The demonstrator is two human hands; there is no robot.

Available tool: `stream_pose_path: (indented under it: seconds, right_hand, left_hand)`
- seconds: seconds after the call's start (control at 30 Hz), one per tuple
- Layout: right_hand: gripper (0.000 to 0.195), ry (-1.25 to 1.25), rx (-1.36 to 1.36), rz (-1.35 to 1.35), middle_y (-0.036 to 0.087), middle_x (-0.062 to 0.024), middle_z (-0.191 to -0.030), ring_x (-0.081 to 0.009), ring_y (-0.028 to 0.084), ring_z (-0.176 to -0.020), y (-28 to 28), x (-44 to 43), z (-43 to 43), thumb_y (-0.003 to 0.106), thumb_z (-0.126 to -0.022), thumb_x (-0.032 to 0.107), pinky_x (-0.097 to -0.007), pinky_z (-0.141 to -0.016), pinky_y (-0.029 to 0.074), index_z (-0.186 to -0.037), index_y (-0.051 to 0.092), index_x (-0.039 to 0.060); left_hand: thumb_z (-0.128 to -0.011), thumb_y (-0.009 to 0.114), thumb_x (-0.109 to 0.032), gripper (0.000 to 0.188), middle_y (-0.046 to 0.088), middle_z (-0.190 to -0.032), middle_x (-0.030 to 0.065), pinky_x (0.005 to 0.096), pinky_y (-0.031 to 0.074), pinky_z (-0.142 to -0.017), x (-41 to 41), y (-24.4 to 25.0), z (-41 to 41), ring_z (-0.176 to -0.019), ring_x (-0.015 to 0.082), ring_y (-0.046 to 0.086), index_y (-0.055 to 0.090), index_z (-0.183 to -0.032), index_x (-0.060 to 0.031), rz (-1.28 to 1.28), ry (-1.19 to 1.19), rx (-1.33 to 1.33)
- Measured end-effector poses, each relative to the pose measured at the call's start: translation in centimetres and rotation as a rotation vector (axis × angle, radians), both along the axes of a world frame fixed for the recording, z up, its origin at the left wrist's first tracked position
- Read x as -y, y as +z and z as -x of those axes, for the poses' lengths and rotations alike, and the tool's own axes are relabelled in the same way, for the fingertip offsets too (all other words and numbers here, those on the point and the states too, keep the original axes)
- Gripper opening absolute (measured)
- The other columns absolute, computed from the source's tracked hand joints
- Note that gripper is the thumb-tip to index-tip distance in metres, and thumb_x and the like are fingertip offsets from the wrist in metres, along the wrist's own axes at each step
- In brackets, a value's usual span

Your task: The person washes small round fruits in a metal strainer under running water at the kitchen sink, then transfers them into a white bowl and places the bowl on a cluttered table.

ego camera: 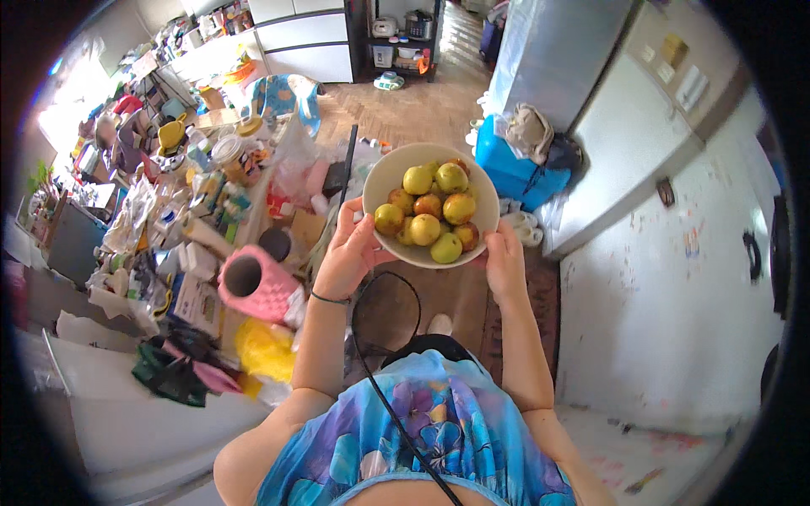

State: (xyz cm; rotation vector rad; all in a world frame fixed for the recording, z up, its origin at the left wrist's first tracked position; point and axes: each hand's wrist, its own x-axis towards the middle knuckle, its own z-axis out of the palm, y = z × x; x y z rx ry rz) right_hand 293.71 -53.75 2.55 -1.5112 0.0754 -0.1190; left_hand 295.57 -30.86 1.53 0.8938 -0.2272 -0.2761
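Observation:
A cream-coloured round bowl [380, 169] is held out in front of me above the floor. Inside it lie several yellow-green fruits [424, 229] with reddish-brown patches, which look like jujubes or small apples. My left hand [352, 246] grips the bowl's left rim, thumb on the near side. On the opposite side, my right hand [505, 259] has hold of the lower right rim. Both hands' fingers are partly hidden beneath the bowl. A dark band circles my left wrist, and a black cable [380, 392] hangs down across my front.
To my left, a table is heaped with jars, bags and boxes, with a pink foam roller [269, 291] at its near side. A blue bag [506, 164] and pale shoes [525, 228] sit right of the bowl. A white door [658, 303] stands at my right. Parquet floor [405, 111] stretches ahead.

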Motion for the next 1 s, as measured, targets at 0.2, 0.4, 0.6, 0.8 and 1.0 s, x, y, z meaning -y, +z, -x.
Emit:
stream_pose_path:
  seconds: [0.2,0.4,0.6,0.8,1.0]
  right_hand:
    - [0.037,0.106,-0.076,0.003,0.062,-0.0120,-0.106,-0.0209,0.067,-0.085,-0.3,8.0,-16.3,0.041,-0.094,0.020,-0.0312,-0.067,0.059,-0.122,0.052,-0.0015]
    - [0.037,0.123,-0.070,-0.033,0.059,-0.0150,-0.112,-0.0246,0.065,-0.094,-4.5,13.3,-33.5,0.043,-0.094,0.019,-0.0389,-0.073,0.059,-0.124,0.050,-0.0035]
    - [0.045,-0.077,-0.145,-0.075,0.052,-0.0185,-0.122,-0.0319,0.062,-0.100,-6.8,15.3,-53.8,0.047,-0.095,0.025,-0.0439,-0.067,0.060,-0.131,0.042,0.0003]
    - [0.047,0.071,-0.070,-0.048,0.057,-0.0199,-0.118,-0.0289,0.067,-0.088,-4.5,14.5,-73.7,0.042,-0.094,0.026,-0.0348,-0.061,0.060,-0.131,0.043,-0.0020]
    - [0.046,0.301,-0.031,-0.035,0.058,-0.0198,-0.113,-0.0280,0.068,-0.086,-6.0,11.6,-92.9,0.043,-0.094,0.026,-0.0344,-0.062,0.061,-0.130,0.042,-0.0026]
  left_hand:
    - [-0.102,0.043,-0.023,0.035,0.050,-0.128,0.0136,0.0452,0.055,-0.086,6.9,-0.1,-14.3,-0.111,0.0260,0.059,0.028,-0.133,-0.0150,0.100,0.034,-0.076]
    - [-0.099,0.050,-0.024,0.039,0.055,-0.122,0.0143,0.0411,0.056,-0.083,11.0,-3.2,-30.9,-0.103,0.0236,0.063,0.027,-0.130,-0.0130,0.024,0.080,-0.106]
    - [-0.097,0.054,-0.024,0.044,0.054,-0.125,0.0118,0.0428,0.056,-0.082,12.8,-5.2,-51.6,-0.108,0.0224,0.060,0.032,-0.134,-0.0151,-0.003,0.060,-0.083]
    - [-0.098,0.053,-0.031,0.051,0.053,-0.127,0.0135,0.0380,0.056,-0.080,11.9,-2.8,-71.1,-0.111,0.0210,0.058,0.026,-0.137,-0.0124,-0.048,0.042,-0.038]
    - [-0.099,0.051,-0.032,0.049,0.053,-0.126,0.0135,0.0387,0.057,-0.082,9.1,-4.5,-86.3,-0.109,0.0217,0.059,0.024,-0.135,-0.0127,-0.037,0.174,-0.005]
